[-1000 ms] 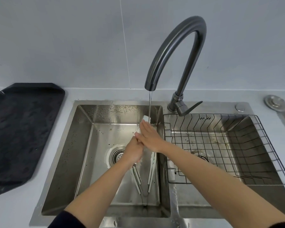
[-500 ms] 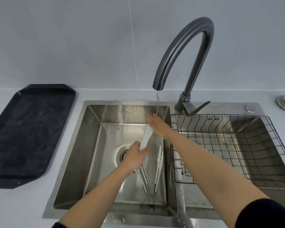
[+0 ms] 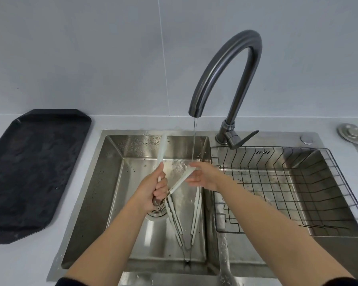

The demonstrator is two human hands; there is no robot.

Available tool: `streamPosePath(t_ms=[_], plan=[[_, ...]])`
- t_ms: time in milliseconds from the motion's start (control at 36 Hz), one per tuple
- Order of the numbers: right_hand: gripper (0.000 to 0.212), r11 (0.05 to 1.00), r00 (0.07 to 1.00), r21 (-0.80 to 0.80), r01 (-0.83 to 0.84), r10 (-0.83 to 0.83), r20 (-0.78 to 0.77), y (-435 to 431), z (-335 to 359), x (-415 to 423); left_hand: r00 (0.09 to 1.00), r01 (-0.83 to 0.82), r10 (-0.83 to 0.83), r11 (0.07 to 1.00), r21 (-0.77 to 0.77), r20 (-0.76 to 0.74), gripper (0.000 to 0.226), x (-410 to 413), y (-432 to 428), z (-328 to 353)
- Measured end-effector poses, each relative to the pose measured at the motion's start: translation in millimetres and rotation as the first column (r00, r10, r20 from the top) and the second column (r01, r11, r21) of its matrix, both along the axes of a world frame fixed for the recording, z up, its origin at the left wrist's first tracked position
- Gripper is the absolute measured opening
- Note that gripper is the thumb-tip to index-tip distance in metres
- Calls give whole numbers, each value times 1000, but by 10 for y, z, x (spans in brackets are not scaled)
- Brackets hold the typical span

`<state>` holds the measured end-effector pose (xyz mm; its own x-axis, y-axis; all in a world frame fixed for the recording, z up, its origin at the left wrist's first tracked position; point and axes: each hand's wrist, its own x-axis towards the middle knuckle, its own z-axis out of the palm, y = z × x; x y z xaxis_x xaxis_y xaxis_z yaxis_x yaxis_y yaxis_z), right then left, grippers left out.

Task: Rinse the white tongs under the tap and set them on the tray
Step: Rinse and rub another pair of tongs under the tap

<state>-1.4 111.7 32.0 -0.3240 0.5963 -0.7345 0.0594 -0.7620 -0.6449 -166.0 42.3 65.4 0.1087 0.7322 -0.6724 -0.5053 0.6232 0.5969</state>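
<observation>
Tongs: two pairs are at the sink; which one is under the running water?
The raised pair, gripped by the left hand, with one arm in the stream at the right hand. The other pair lies flat on the basin floor.

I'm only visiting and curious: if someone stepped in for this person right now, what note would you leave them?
Left hand: grips the white tongs near the hinge, held spread open over the sink.
Right hand: pinches the tip of one tongs arm in the stream from the tap.
Tray: on the counter left of the sink.
Done: rinsing is under way.
Left: finish rinsing, then set the tongs on the tray.
Note: a second pair of tongs lies on the sink floor.
</observation>
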Motion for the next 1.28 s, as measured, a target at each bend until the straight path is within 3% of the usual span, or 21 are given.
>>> streamPosePath(t_ms=[111,167,222,306,361,444,528,583,639,806,917,1028,1111,1194,1278], plan=[[7,988,979,-46,146,-151,-136,20,69,-39,975,-71,80,996,-49,208,55,-58,2,-72],[7,987,978,-62,150,-158,-136,24,91,-59,975,-61,76,995,-77,210,56,-111,5,-118],[8,986,979,-58,158,-164,-122,32,112,-75,996,-14,23,994,-104,84,45,-159,9,-151],[7,985,981,-29,169,-171,-88,47,143,-115,959,100,-132,986,-136,-252,37,-186,-4,-185],[12,986,986,-10,166,-166,-30,59,153,-155,838,231,-286,958,-172,-465,37,-166,-14,-171],[19,986,985,15,168,-169,44,74,168,-219,503,454,-492,850,-267,-711,42,-152,14,-177],[12,979,971,45,201,-205,121,84,186,-257,171,559,-532,745,-363,-829,56,-150,73,-170],[11,973,959,74,218,-228,168,84,195,-269,29,582,-479,722,-374,-877,60,-102,123,-135],[9,968,952,83,239,-250,175,85,202,-272,54,608,-432,729,-313,-900,58,-5,151,-65],[10,945,938,58,323,-328,115,154,256,-263,435,699,-544,707,-112,-718,47,227,167,73],[13,951,949,47,307,-309,61,212,249,-219,575,629,-502,776,-43,-646,22,236,201,32],[35,967,964,76,242,-249,96,174,265,-142,662,544,-447,839,-24,-601,8,262,253,19],[36,979,947,193,64,-121,299,77,307,-93,701,499,-429,866,-37,-570,14,300,297,21],[38,908,866,360,-213,5,500,-92,465,-66,711,473,-425,879,-66,-561,17,339,350,-2],[40,840,855,431,-328,70,514,-294,646,-60,718,455,-430,885,-99,-548,8,390,387,-23]])
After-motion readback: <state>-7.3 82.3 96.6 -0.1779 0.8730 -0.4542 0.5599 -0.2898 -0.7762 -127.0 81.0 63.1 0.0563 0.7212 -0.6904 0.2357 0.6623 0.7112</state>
